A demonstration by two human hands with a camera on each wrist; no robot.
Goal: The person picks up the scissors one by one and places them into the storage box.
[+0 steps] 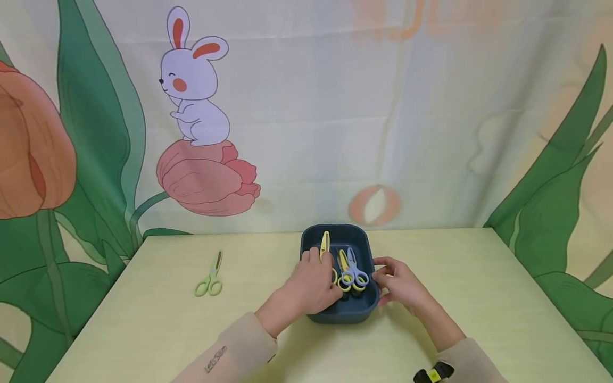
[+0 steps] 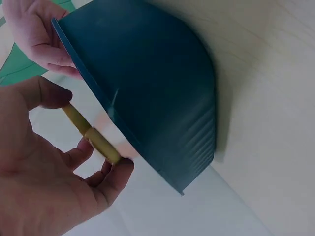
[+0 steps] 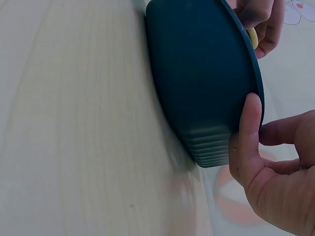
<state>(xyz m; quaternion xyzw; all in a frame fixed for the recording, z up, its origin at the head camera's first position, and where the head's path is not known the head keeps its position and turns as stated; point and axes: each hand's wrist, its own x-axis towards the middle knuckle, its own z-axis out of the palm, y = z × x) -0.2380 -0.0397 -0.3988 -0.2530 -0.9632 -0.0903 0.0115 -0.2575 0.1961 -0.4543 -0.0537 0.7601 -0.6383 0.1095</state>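
Observation:
A dark blue box (image 1: pixel 342 318) stands on the table and holds several small scissors. My left hand (image 1: pixel 311 282) reaches over its left side and pinches yellow scissors (image 1: pixel 325 242) between thumb and fingers. In the left wrist view, their yellow edge (image 2: pixel 101 142) spans from thumb to fingertip, just above the rim. My right hand (image 1: pixel 401 282) grips the right wall, fingers outside and thumb at the rim, as the right wrist view shows. Beside the held pair, blue scissors (image 1: pixel 351 263) lie across other yellow scissors (image 1: pixel 342 259) inside the box.
Light green scissors (image 1: pixel 209 280) lie on the pale table (image 1: pixel 143 319), left of the box, with the blades pointing away from me. A printed curtain (image 1: pixel 306 106) with a rabbit and tulips hangs along the table's far edge, close behind the box.

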